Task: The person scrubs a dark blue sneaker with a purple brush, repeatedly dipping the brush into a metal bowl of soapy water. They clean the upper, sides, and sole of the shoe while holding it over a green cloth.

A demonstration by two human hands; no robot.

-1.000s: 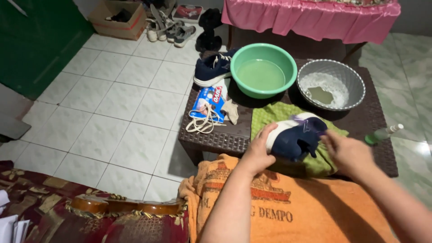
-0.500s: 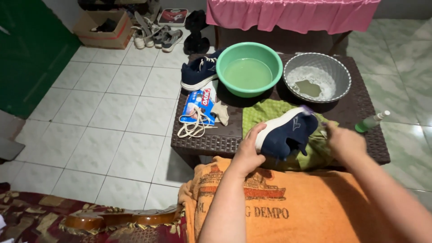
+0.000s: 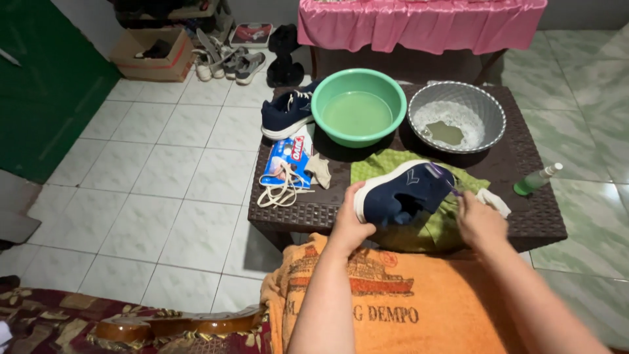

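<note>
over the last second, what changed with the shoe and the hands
The left hand tipped the navy shoe from toe-down to lying on its side, white sole toward the basins. The right hand brought a purple brush up to the shoe. Green basin, metal basin, second shoe and laces stayed put.

Shoe (image 3: 405,195): navy cloth upper, matt; white rubber-like sole, smooth. Bench (image 3: 524,210): dark woven wicker, rough. Green basin (image 3: 327,98): glossy plastic. Grey bowl (image 3: 491,111): perforated, dull sheen. Cloth under shoe (image 3: 380,167): green, soft. Floor (image 3: 164,170): glossy tile.
</note>
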